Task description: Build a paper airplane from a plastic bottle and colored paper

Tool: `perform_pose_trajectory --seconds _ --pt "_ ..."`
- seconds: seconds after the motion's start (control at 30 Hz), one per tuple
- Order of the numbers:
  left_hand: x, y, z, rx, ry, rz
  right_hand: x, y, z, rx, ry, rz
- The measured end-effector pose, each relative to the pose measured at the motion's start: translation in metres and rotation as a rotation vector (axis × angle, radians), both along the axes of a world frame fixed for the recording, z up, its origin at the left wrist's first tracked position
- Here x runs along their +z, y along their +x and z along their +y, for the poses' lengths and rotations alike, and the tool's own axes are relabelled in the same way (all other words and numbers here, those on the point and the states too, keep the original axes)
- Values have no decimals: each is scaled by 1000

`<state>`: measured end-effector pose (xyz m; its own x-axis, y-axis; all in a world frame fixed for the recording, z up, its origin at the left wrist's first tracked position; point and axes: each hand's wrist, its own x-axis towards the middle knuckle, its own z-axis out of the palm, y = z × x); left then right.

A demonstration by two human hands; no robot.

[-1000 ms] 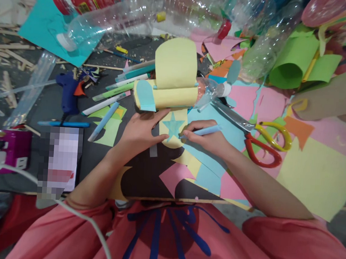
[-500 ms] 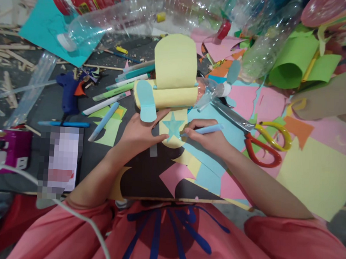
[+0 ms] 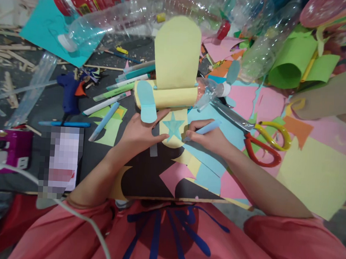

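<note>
1. Yellow paper, one flap (image 3: 175, 140) bearing one blue star (image 3: 173, 125), lies flat below one yellow-wrapped bottle (image 3: 177, 97).
2. Two hands: the left hand (image 3: 137, 131) has a wide grip, thumb on the flap's edge; the right hand (image 3: 209, 139) has a narrow grip round one light-blue marker (image 3: 206, 128), its tip beside the star.
3. Six more markers (image 3: 112, 92) at left; one glue gun (image 3: 67, 91), one phone (image 3: 64, 154), one pair of scissors (image 3: 235, 117).
4. Dark surface (image 3: 141, 174), strewn with paper scraps (image 3: 174, 176); grey floor (image 3: 232, 213) beyond its near edge.
</note>
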<state>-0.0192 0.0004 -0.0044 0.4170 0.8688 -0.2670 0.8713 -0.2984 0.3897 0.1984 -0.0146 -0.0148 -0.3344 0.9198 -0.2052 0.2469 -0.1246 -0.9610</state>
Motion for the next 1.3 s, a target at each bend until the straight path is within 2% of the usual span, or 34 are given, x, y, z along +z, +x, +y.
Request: perform_pose_trajectory --seconds 0.1,0.23,0.4,0.47,0.57,0.7,0.8,0.9,1.03,1.1,1.2,1.3 --pt "-1 -1 0 -6 13 -8 -2 3 0 -82 30 58" --pt "2 0 1 -9 -4 2 -4 7 -8 -191 176 33" --pt "5 1 2 -13 3 18 0 12 -12 -376 511 -112" --pt "5 1 1 -23 21 0 5 19 -2 -391 688 -194" --pt "3 1 0 -7 47 -45 13 34 24 -220 863 -438" --pt "0 0 2 102 59 -87 14 46 61 38 771 -584" --pt "-3 -2 1 156 118 -165 12 46 78 127 673 -683" --pt "-5 -7 -5 169 229 -331 17 41 83 50 630 -677" --pt "-4 -11 -14 74 377 -492 29 27 78 -276 566 -425" --pt "-6 -10 -14 6 384 -514 31 14 71 -393 485 -269" --pt "-14 -5 -11 -37 309 -575 27 -10 56 -382 278 -58" --pt "-23 -1 -11 -24 289 -730 23 -33 41 -308 166 67"
